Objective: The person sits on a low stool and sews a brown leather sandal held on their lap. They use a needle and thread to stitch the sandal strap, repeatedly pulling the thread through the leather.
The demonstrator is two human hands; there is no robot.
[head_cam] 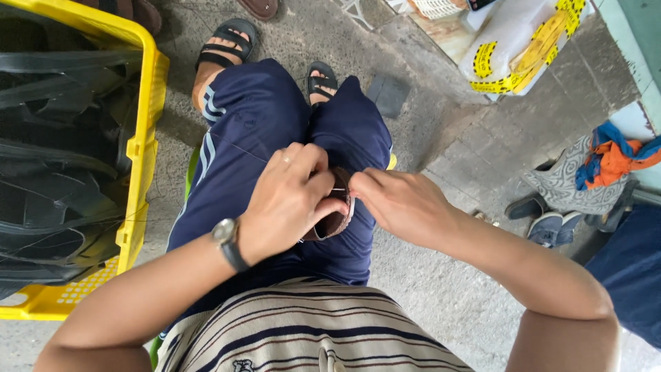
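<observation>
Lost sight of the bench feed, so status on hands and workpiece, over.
Left hand gripping brown leather piece over the lap. Right hand pinching at its edge, thin thread trailing left. Nothing between the hands; yellow crate sits clear, left.

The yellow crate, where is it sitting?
In the head view, the yellow crate stands on the ground at the far left, beside the person's left knee, filled with black pieces.

Street-side repair spot: concrete pavement (441,138), yellow crate (141,148) of black rubber strips (55,165).
</observation>
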